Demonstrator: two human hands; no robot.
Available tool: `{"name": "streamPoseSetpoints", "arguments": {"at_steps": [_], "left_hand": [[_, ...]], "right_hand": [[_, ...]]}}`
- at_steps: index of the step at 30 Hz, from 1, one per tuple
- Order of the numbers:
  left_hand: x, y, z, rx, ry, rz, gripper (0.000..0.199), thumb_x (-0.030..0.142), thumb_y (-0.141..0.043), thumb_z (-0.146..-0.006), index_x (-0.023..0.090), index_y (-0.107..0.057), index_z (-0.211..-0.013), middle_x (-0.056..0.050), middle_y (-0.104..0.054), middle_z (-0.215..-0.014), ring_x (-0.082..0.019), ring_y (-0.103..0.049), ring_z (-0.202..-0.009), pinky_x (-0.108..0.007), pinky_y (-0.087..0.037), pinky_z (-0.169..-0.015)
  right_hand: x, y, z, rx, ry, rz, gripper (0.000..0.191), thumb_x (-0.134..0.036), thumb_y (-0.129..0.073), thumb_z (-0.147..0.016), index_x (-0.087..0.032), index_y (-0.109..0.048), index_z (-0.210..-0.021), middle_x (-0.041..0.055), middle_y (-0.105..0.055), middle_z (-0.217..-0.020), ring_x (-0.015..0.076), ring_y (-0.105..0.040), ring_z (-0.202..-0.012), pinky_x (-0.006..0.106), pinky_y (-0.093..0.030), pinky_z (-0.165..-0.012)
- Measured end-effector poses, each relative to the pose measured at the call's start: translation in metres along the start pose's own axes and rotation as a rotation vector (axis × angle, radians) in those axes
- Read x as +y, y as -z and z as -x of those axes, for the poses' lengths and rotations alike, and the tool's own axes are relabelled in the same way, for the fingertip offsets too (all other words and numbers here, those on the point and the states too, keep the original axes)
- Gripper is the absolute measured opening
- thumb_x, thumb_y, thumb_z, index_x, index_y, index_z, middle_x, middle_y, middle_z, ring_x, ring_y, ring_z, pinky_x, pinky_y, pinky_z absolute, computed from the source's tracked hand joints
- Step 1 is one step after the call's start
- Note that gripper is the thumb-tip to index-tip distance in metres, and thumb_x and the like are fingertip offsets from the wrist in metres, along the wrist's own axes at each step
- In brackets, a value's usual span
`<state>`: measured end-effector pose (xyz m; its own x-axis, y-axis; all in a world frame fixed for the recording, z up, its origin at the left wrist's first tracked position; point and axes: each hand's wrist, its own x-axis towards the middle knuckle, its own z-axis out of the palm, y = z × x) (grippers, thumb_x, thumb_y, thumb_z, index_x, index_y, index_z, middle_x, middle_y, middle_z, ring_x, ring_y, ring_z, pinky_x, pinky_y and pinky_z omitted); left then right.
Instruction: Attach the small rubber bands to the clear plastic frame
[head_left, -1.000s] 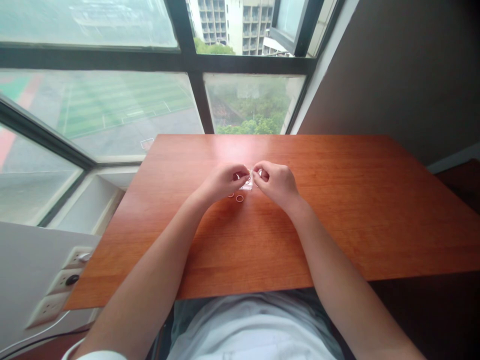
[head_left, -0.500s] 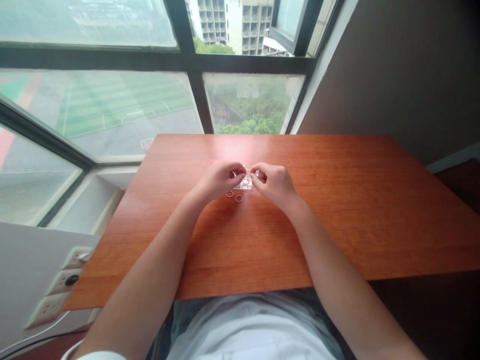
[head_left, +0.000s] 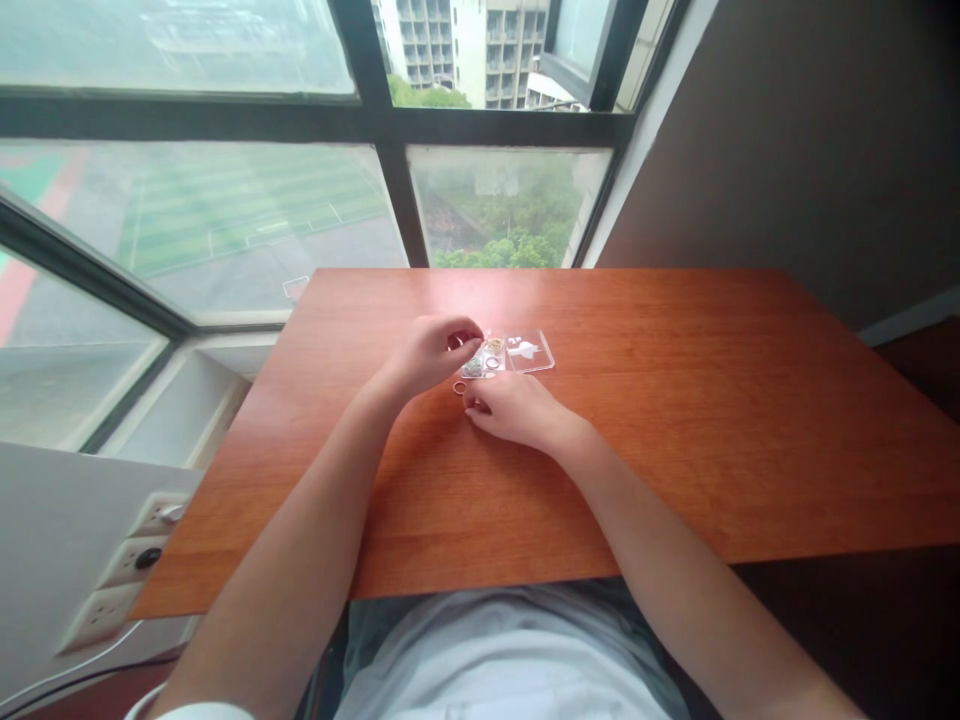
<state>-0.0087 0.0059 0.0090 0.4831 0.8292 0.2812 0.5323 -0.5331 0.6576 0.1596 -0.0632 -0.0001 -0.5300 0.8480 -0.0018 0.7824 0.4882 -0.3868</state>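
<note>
A small clear box (head_left: 491, 364) with compartments stands on the wooden table, its clear lid (head_left: 531, 351) lying open to the right. Rings and small yellowish and greenish pieces show inside it. My left hand (head_left: 435, 352) is at the box's left side, fingertips pinched together near its edge; what they hold, if anything, is too small to make out. Just in front of the box, my right hand (head_left: 510, 408) reaches down to the table with its fingers bent and nearly together, covering the spot beneath. One loose ring (head_left: 459, 388) lies left of those fingertips.
The brown table (head_left: 675, 420) meets a large dark-framed window (head_left: 390, 125) at the back. Wall sockets (head_left: 124, 570) and cables are at the lower left. A grey wall (head_left: 795, 180) rises at the right.
My right hand has moved from the box's right side down and left to the table in front. The lid is now uncovered, and the second loose ring is hidden. My left hand has shifted slightly left.
</note>
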Motion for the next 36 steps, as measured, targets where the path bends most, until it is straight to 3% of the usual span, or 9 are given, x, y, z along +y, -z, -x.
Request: {"name": "streamPoseSetpoints", "arguments": {"at_steps": [6, 12, 18, 27, 30, 36], "left_hand": [[0.0, 0.0, 0.0, 0.002, -0.005, 0.004, 0.02, 0.029, -0.058, -0.083, 0.015, -0.073, -0.087, -0.004, -0.07, -0.076, -0.013, -0.058, -0.065, -0.022, -0.044, -0.059], [0.002, 0.004, 0.001, 0.032, -0.003, 0.002, 0.019, 0.028, -0.059, -0.083, 0.015, -0.073, -0.085, -0.003, -0.07, -0.075, -0.012, -0.057, -0.064, -0.022, -0.043, -0.059], [0.003, 0.006, 0.001, 0.038, 0.006, -0.007, 0.019, 0.028, -0.059, -0.083, 0.015, -0.073, -0.085, -0.003, -0.071, -0.076, -0.012, -0.058, -0.064, -0.022, -0.043, -0.059], [0.004, 0.006, 0.0, 0.019, 0.02, -0.015, 0.02, 0.029, -0.06, -0.082, 0.015, -0.073, -0.084, -0.004, -0.071, -0.076, -0.013, -0.058, -0.065, -0.022, -0.044, -0.06], [0.005, 0.007, 0.001, 0.026, 0.019, -0.013, 0.02, 0.03, -0.06, -0.082, 0.015, -0.073, -0.083, -0.004, -0.071, -0.076, -0.013, -0.058, -0.065, -0.022, -0.044, -0.06], [0.001, 0.003, 0.001, 0.015, -0.004, 0.002, 0.02, 0.029, -0.059, -0.084, 0.015, -0.073, -0.086, -0.004, -0.07, -0.075, -0.012, -0.058, -0.065, -0.022, -0.043, -0.059]], "right_hand": [[0.004, 0.002, 0.001, -0.005, 0.003, 0.002, 0.015, -0.023, -0.054, -0.088, -0.023, -0.068, -0.093, 0.0034, -0.072, -0.092, 0.018, -0.062, -0.078, 0.026, -0.037, -0.064], [0.009, 0.009, 0.001, 0.062, -0.091, 0.082, 0.028, -0.031, -0.053, -0.09, -0.025, -0.066, -0.114, 0.0055, -0.073, -0.094, 0.0218, -0.064, -0.084, 0.029, -0.041, -0.07], [0.006, 0.013, 0.001, -0.038, -0.089, 0.079, 0.021, -0.028, -0.051, -0.089, -0.024, -0.071, -0.095, 0.0052, -0.073, -0.094, 0.0209, -0.065, -0.085, 0.028, -0.041, -0.067], [0.008, 0.009, 0.0, 0.032, -0.045, 0.111, 0.02, -0.026, -0.053, -0.085, -0.021, -0.071, -0.089, 0.0062, -0.072, -0.086, 0.0199, -0.063, -0.076, 0.027, -0.037, -0.06], [0.013, 0.013, -0.001, 0.111, -0.062, 0.036, 0.017, -0.027, -0.056, -0.084, -0.022, -0.072, -0.087, 0.0032, -0.071, -0.079, 0.0174, -0.062, -0.073, 0.026, -0.037, -0.062], [0.031, 0.024, -0.001, 0.472, -0.188, -0.233, 0.015, -0.029, -0.061, -0.083, -0.019, -0.072, -0.088, -0.002, -0.064, -0.063, 0.0112, -0.055, -0.058, 0.022, -0.036, -0.059]]}}
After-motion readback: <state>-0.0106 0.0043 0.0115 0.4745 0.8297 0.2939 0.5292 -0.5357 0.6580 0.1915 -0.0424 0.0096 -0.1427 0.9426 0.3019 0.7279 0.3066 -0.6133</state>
